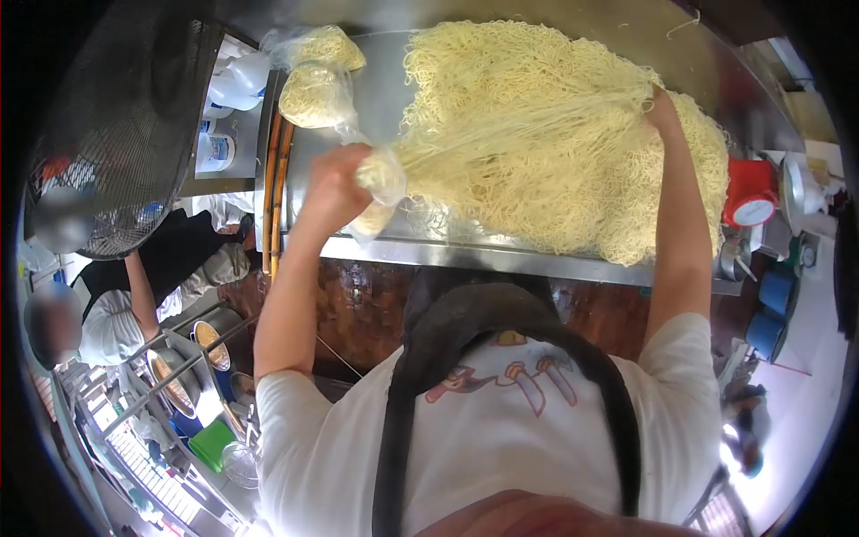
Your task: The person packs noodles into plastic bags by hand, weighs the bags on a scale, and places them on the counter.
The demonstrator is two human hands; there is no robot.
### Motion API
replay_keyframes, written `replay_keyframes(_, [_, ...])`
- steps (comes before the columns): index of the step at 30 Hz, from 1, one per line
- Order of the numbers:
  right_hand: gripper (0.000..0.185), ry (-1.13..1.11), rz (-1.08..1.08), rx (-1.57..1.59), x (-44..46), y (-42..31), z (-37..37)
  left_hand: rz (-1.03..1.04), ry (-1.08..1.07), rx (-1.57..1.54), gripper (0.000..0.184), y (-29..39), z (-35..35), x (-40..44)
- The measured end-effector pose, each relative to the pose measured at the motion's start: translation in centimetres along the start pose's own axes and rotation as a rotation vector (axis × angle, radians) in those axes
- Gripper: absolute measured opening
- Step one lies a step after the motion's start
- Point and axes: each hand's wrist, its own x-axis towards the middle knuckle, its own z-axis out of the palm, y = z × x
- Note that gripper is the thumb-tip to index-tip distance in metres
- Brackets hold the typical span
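A broad heap of pale yellow noodles [528,116] covers much of a metal worktop [380,72]. My right hand [663,112] is closed on a bunch of noodles at the heap's right side. From it, stretched and partly blurred strands run left across the heap toward my left hand [338,186]. That hand is closed around a clear plastic bag [383,176] with noodles in it, above the worktop's front left. Just beyond it lie filled noodle bags [315,94], their plastic loosely gathered.
Two bamboo poles [279,170] lie along the worktop's left end. A red container [752,190] stands at the right end. Left are a mesh fan guard [98,134], white tubs [215,150], a metal rack with pots [174,380], and another person [116,322].
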Motion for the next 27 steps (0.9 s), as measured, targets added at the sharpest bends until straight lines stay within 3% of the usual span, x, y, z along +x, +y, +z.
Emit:
replay_keyframes(1, [0.053, -0.126, -0.032, -0.136, 1.9, 3.4, 0.7, -0.013, -0.030, 0.033, 0.046, -1.6, 2.4, -0.4])
replay_keyframes(3, [0.052, -0.365, 0.122, -0.235, 2.1, 1.2, 0.2, -0.102, -0.049, 0.061, 0.052, -4.0, 8.1, -2.7])
replay_keyframes(5, [0.059, -0.208, 0.023, -0.205, -1.0, -7.2, 1.3, -0.250, -0.018, 0.053, 0.056, -5.6, 13.5, -5.1])
replay_keyframes(6, [0.058, -0.246, 0.061, -0.246, -3.6, -14.7, 1.2, -0.246, -0.032, 0.107, 0.061, -5.1, 14.4, -6.2])
replay_keyframes(8, [0.057, -0.355, -0.125, -0.130, -8.1, -23.2, 4.6, -0.329, 0.207, 0.069, 0.058, 0.8, 11.8, -6.3])
replay_keyframes(9, [0.057, -0.520, -0.325, -0.117, -9.1, -26.0, 7.0, -0.357, 0.250, 0.013, 0.057, 2.5, 11.6, -6.8])
replay_keyframes(11, [0.048, -0.511, -0.654, -0.062, -12.3, -28.5, 14.5, -0.414, 0.348, -0.093, 0.057, 4.6, 11.7, -7.3])
replay_keyframes(12, [0.043, -0.469, -0.711, -0.112, -13.4, -30.2, 17.5, -0.525, 0.274, -0.131, 0.057, 4.5, 12.9, -7.8])
replay_keyframes(14, [0.034, -0.460, -0.784, -0.140, -14.8, -32.1, 22.9, -0.480, 0.304, -0.002, 0.042, 3.0, 15.9, -8.5])
replay_keyframes(16, [0.028, -0.511, -0.835, -0.105, -14.1, -34.2, 26.9, -0.590, 0.279, -0.140, 0.025, -0.3, 18.2, -9.1])
replay_keyframes(18, [0.025, -0.593, -0.719, 0.051, -13.7, -35.1, 27.2, -0.720, 0.337, -0.342, 0.014, 0.0, 15.3, -7.5])
replay_keyframes(22, [0.033, -0.722, -0.540, 0.250, -14.0, -37.8, 22.5, -0.647, 0.353, -0.490, 0.015, 1.5, 10.4, -6.4])
replay_keyframes(23, [0.041, -0.709, -0.494, 0.378, -14.0, -38.3, 21.7, -0.573, 0.444, -0.507, 0.014, 1.7, 10.6, -6.4])
replay_keyframes(26, [0.045, -0.578, -0.473, 0.613, -13.6, -35.9, 28.5, -0.418, 0.647, -0.128, 0.015, 2.0, 10.7, -5.7])
replay_keyframes(27, [0.040, -0.664, -0.491, 0.582, -13.8, -36.3, 27.2, -0.485, 0.505, -0.209, 0.017, 1.5, 11.4, -6.2])
